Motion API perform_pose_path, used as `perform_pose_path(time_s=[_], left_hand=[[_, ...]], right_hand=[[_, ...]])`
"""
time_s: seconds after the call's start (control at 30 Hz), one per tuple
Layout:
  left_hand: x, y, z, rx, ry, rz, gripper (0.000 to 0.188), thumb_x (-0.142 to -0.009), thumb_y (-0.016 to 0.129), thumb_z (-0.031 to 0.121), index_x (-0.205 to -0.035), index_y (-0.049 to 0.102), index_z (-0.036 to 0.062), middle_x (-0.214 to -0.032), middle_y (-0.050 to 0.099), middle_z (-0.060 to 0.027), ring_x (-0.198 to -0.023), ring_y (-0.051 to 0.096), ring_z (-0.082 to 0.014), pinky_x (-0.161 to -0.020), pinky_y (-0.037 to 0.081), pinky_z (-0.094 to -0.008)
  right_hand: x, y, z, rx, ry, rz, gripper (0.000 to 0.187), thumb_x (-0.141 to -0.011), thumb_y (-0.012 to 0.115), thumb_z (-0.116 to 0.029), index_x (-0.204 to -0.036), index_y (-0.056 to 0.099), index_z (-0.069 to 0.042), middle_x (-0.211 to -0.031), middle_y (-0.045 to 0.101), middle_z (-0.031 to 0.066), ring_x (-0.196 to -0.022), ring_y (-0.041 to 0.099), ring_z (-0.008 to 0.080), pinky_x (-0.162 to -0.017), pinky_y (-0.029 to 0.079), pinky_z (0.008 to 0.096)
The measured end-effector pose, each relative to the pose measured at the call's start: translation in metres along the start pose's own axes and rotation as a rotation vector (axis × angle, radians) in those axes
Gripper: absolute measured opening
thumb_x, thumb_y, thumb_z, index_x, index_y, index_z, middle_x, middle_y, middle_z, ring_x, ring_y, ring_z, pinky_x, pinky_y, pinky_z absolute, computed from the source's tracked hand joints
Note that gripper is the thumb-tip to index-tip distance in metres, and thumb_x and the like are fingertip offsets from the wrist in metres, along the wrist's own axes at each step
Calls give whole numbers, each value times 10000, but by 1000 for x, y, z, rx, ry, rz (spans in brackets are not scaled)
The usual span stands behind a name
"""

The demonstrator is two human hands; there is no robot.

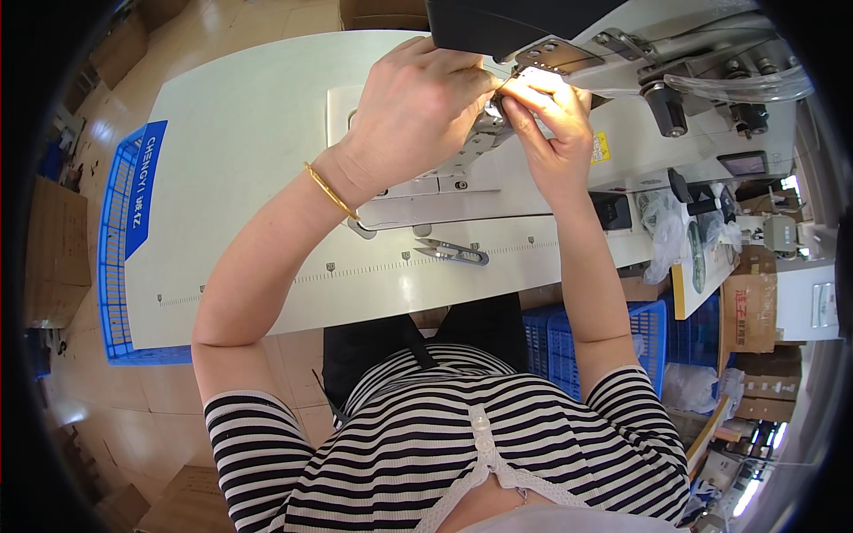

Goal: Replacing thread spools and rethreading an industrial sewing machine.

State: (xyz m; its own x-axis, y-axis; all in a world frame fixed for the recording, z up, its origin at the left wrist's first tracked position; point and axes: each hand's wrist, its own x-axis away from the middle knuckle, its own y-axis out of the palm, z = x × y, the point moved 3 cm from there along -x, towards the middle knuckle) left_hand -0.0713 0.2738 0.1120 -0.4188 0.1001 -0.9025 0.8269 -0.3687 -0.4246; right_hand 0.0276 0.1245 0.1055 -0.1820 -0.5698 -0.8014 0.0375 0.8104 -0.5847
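Both my hands meet under the head of a sewing machine (524, 25), close to its lit needle area. My left hand (416, 107), its back toward me and a gold bangle on the wrist, has the thumb and fingertips pinched together beside the needle. On the other side, my right hand (558, 129) is closed with thumb and forefinger pressed together, almost touching the left fingertips. Whatever lies between the fingers is too small and too hidden to name. A pair of thread snips (451, 251) lies on the white sewing table (240, 160) near its front edge.
A printed ruler scale runs along the table's near edge. One blue plastic basket (114, 266) is at the table's left end; other blue crates (649, 342) stand below right. Black knobs (665, 108) project from the machine. Cardboard boxes (749, 306) are stacked at right.
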Motion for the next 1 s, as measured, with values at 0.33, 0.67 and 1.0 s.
perform_pose_path(time_s=[0.33,0.67,1.0], left_hand=[[0,2,1,-24,0,-13,136,-744,716,80,-878,698,73,-867,677,-37,-717,627,-226,-633,461,-332],[-1,3,2,-17,-11,-11,121,-744,704,68,-863,686,62,-821,660,-38,-715,621,-233,-640,467,-338],[-2,3,3,-1,2,2,107,-701,688,64,-794,649,30,-863,649,-79,-740,596,-278,-677,495,-364]], right_hand=[[-2,1,-6,-51,61,32,186,-809,720,-66,-995,717,-58,-985,685,42,-969,553,184,-880,379,299],[-1,4,-6,-84,61,92,167,-802,724,-52,-968,722,-69,-954,690,28,-959,557,171,-876,376,299],[3,8,0,-84,63,139,139,-791,729,-48,-930,720,-62,-940,687,26,-945,562,168,-869,370,294]])
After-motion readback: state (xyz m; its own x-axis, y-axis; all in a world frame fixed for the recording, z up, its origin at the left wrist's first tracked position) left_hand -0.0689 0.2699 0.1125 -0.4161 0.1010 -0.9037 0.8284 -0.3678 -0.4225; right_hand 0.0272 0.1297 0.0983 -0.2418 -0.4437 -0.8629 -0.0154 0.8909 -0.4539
